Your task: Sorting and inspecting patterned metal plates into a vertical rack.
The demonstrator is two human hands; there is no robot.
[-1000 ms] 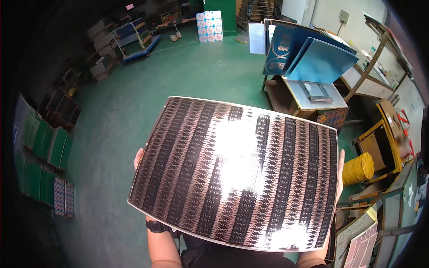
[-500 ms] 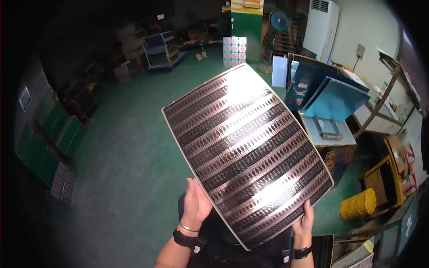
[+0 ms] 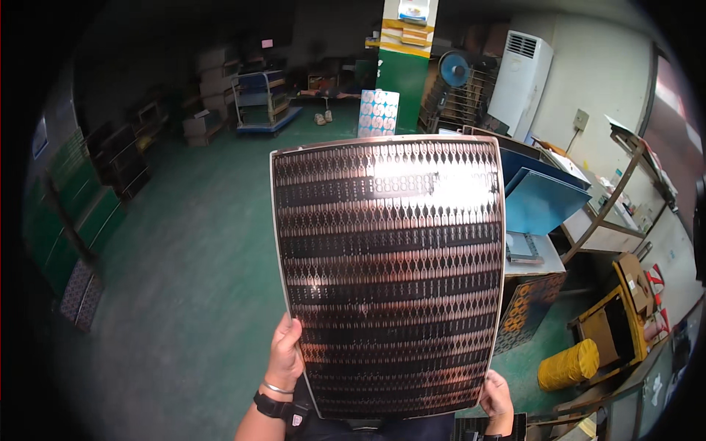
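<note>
A large, thin rectangular panel (image 3: 390, 294) with rows of dark and copper-coloured patterns and a pale rim is held up in front of me. Bright glare covers its upper right part. Gripping its left edge low down is my left hand (image 3: 285, 354), thumb on the front face and the other fingers behind. My right hand (image 3: 496, 400) is closed at the lower right edge, its fingers partly hidden by the panel. Bands circle both wrists.
To the right, blue panels (image 3: 548, 209) lean on a workbench (image 3: 533, 261). A yellow cylinder (image 3: 570, 364) stands on the green floor (image 3: 191, 294). Farther off are a loaded trolley (image 3: 261, 103), a fan (image 3: 454, 68), a white air conditioner (image 3: 521, 84) and a circle-patterned board (image 3: 379, 112).
The panel has turned from a slant to nearly upright, its top edge now level. Both hands still hold it; the left moved left and the right lower. The view tilted up slightly.
</note>
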